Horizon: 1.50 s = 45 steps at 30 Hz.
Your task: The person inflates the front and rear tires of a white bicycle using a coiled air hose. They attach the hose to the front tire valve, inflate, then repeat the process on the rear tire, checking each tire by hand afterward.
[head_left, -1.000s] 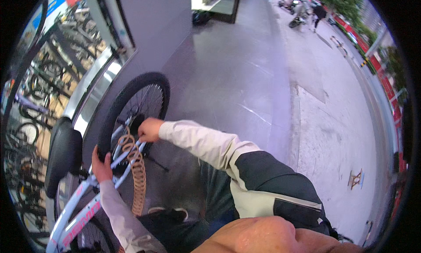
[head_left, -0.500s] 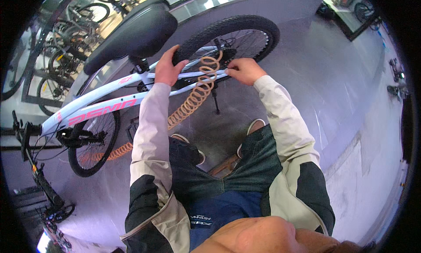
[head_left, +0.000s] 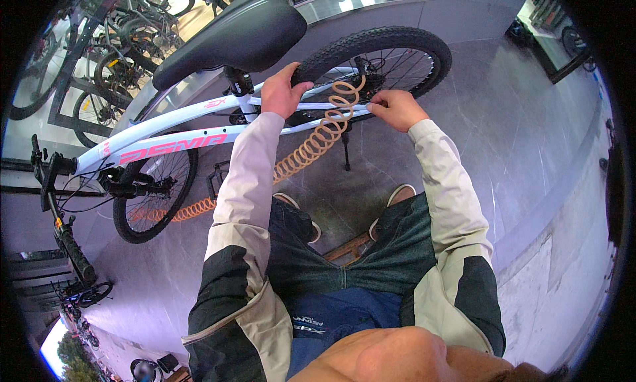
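Note:
A white bicycle (head_left: 152, 133) with pink lettering stands across in front of me, its handlebar to the left. My left hand (head_left: 281, 94) is closed on the front edge of the knobby rear tire (head_left: 391, 36), thumb on the near side. By the rear end of the lower frame tube, my right hand (head_left: 399, 110) has its fingertips pinched together; whatever is between them is hidden. An orange coiled air hose (head_left: 311, 145) runs up between my arms, its end reaching the rear wheel near the hub. Above my left hand is the black saddle (head_left: 235, 34).
A kickstand (head_left: 346, 150) reaches down to the grey tiled floor (head_left: 477, 163). The front wheel (head_left: 156, 193) and handlebar (head_left: 50, 176) lie to the left. Behind glass at the upper left stand several bicycles (head_left: 126, 57). A small wooden stool (head_left: 351, 249) shows between my legs.
The view has shifted, so the bicycle and both hands appear farther right. My hands keep about the same places on and near the rear wheel.

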Motion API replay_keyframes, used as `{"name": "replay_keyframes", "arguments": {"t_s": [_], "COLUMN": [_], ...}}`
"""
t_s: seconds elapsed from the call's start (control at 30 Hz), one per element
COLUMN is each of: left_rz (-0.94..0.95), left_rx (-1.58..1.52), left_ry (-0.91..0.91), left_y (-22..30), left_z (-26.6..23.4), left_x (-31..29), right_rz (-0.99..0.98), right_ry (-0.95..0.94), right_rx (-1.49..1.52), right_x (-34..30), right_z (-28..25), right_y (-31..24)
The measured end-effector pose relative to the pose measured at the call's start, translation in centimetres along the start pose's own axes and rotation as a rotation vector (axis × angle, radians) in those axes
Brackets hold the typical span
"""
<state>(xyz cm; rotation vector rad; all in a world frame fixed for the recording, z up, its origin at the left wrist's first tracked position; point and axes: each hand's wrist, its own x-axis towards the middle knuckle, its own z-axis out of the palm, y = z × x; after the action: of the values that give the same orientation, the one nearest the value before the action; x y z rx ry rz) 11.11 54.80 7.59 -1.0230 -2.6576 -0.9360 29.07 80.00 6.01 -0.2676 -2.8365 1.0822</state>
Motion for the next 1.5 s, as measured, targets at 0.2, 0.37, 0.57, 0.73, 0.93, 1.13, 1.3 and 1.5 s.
{"name": "replay_keyframes", "arguments": {"t_s": [0.2, 0.37, 0.57, 0.73, 0.93, 1.13, 1.3, 1.5], "left_rz": [-0.015, -0.064, 0.057, -0.008, -0.006, 0.046, -0.008, 0.051], "left_rx": [-0.045, -0.141, -0.195, -0.249, -0.287, -0.346, -0.358, -0.36], "left_ry": [0.0, -0.043, 0.106, 0.129, 0.12, 0.067, 0.015, 0.139], "left_y": [-0.2, -0.6, -0.6, -0.1, -0.9, -2.0, -1.2, -0.4], "left_z": [-0.1, 0.1, 0.0, -0.4, -0.1, 1.1, 0.7, 0.4], "left_x": [-0.1, 0.1, 0.3, 0.3, 0.4, 0.6, 0.5, 0.4], "right_rz": [0.032, -0.012, 0.007, -0.02, 0.001, 0.02, -0.063, -0.051], "right_ry": [-0.039, -0.013, -0.031, -0.035, -0.035, -0.067, 0.036, -0.003], "right_rx": [0.011, 0.021, -0.004, -0.076, -0.032, -0.156, -0.091, -0.066], "right_x": [0.2, 0.2, 0.1, 0.3, 0.6, 0.6, 0.8, 0.5], "right_z": [0.2, 0.3, -0.2, -0.2, 0.3, 0.8, 1.3, 1.1], "right_y": [0.3, 0.5, 0.2, 0.4, 0.9, 0.8, 1.4, 1.7]}}
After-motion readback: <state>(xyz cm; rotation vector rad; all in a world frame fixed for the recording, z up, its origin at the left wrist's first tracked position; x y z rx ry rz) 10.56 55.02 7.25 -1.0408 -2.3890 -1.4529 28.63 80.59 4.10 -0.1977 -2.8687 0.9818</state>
